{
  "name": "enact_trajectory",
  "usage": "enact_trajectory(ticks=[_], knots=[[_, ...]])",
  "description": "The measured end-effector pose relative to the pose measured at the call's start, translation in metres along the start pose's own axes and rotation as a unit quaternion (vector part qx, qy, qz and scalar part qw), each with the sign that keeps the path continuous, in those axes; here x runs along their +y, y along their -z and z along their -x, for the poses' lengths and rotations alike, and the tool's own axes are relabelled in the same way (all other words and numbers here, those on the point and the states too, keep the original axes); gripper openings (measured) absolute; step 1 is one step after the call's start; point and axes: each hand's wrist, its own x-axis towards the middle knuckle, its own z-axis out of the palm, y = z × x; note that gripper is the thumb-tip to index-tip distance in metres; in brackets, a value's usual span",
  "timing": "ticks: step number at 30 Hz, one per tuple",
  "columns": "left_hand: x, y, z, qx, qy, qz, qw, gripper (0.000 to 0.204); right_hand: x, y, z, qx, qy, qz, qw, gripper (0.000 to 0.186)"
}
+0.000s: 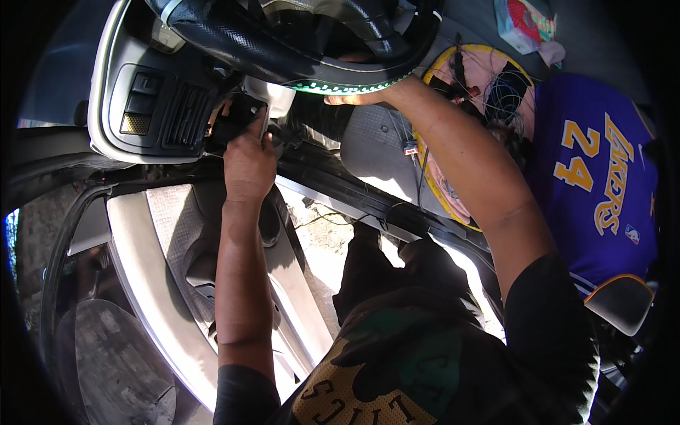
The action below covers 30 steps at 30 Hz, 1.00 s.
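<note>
My left hand (248, 159) is at the lower side of the dashboard (151, 120), fingers bent around a dark part (237, 119) beside a pale trim piece; exactly what it grips is hard to make out. My right hand (375, 93) reaches in just under the steering wheel (340, 74), which has a green and white patterned rim edge. Its fingers are partly hidden by the wheel and shadow, so their hold cannot be seen. Left of the dashboard's vent, a switch panel shows.
An open car door (127, 234) lies below left, with bright ground (319, 234) past the sill. At right, a pink round cushion (453, 191) with a yellow rim holds tangled wires and small parts, beside a purple jersey (567, 198) over the seat and a colourful tissue pack (517, 25).
</note>
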Motion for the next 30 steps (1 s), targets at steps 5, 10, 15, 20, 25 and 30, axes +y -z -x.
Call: enact_trajectory(ticks=[5,10,15,20,25,30], knots=[[-0.002,-0.008,0.004,0.023,-0.016,0.019,0.999,0.048,-0.005,-0.003,0.036,0.03,-0.053,-0.085,0.995,0.051],[0.003,-0.004,0.003,0.006,0.004,0.012,1.0,0.047,-0.017,-0.011,0.085,0.06,-0.127,-0.184,0.973,0.047],[0.012,-0.006,0.014,0.004,0.035,0.055,0.998,0.045,-0.045,-0.027,0.136,0.031,-0.188,-0.208,0.959,0.071],[0.002,-0.018,0.015,0.04,0.005,0.099,0.994,0.041,-0.068,-0.072,0.178,0.077,-0.219,-0.25,0.94,0.062],[0.013,-0.015,0.019,0.024,0.008,0.116,0.993,0.042,-0.083,-0.083,0.205,0.118,-0.214,-0.315,0.917,0.058],[0.009,-0.017,0.018,0.019,0.009,0.104,0.994,0.042,-0.074,-0.091,0.223,0.134,-0.26,-0.331,0.897,0.053]])
